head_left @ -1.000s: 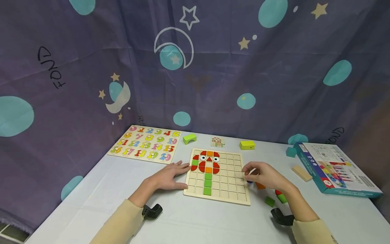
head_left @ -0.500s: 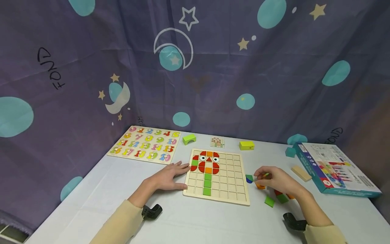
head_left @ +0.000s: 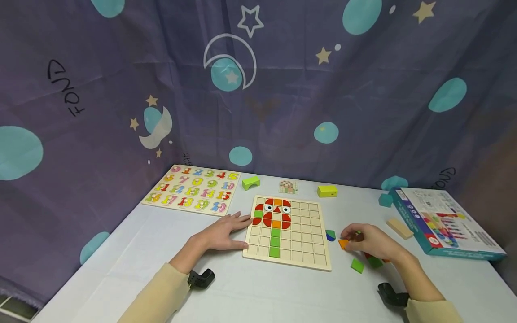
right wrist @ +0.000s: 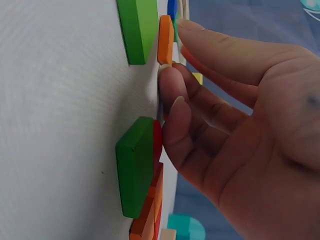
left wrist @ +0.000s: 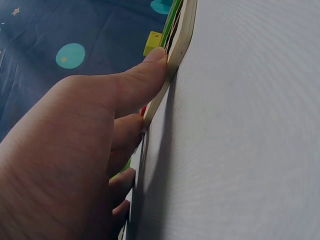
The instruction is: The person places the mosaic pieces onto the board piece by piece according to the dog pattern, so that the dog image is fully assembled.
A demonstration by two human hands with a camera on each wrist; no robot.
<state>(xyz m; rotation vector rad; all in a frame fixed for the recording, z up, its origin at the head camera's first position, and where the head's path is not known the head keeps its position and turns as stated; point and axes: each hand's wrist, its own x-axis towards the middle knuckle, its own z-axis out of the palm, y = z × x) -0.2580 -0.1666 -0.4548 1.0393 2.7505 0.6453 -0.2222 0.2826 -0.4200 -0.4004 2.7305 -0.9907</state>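
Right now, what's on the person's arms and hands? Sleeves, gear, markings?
Both arms wear long cream-beige sleeves ending at the wrists. A black, angular camera mount sits at each wrist: one by the left wrist, one by the right. The left hand and right hand are bare: no gloves, rings or cables visible.

Two puzzle boards, one box, two hands.

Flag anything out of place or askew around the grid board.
Nothing looks damaged. Loose tiles lie scattered off the grid board by the right hand, including a green square lying askew. The left hand rests at the board's left edge.
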